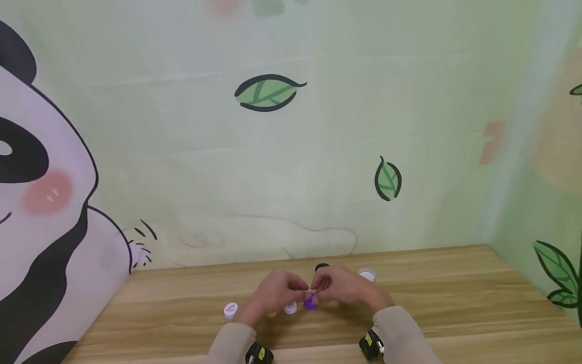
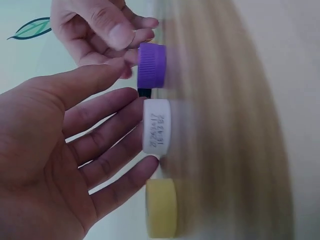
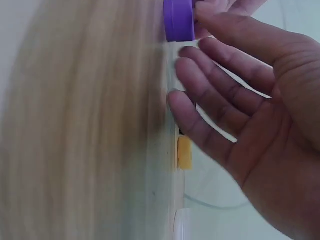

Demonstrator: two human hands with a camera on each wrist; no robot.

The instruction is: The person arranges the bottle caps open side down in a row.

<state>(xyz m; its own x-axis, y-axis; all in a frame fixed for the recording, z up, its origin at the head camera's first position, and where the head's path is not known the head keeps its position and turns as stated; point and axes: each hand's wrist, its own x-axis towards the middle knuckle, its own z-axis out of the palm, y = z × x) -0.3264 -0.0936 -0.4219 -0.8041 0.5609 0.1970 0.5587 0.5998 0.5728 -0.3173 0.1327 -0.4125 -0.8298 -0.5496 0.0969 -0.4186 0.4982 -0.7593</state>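
A purple ridged bottle cap [image 1: 310, 303] rests on the wooden table. My left hand [image 1: 278, 293] and right hand [image 1: 342, 287] meet just above it, with their thumb tips close together at its top. In the left wrist view, the left hand [image 2: 75, 140] spreads its fingers loosely, thumb apart from them. The right hand [image 3: 250, 100] likewise has its fingers extended below the purple cap [image 3: 179, 20] in the right wrist view. Whether a thumb touches the cap is hard to tell. A white cap [image 2: 157, 126] with printed digits and a yellow cap [image 2: 161, 207] stand beside the left fingers.
Left of the hands lies a white cap with a pink mark [image 1: 230, 310]. Behind the right hand are a black cap [image 1: 322, 266] and a round white lid [image 1: 367, 275]. An orange cap [image 3: 184, 152] shows beyond the right fingers. A printed wall backs the table [image 1: 454, 293].
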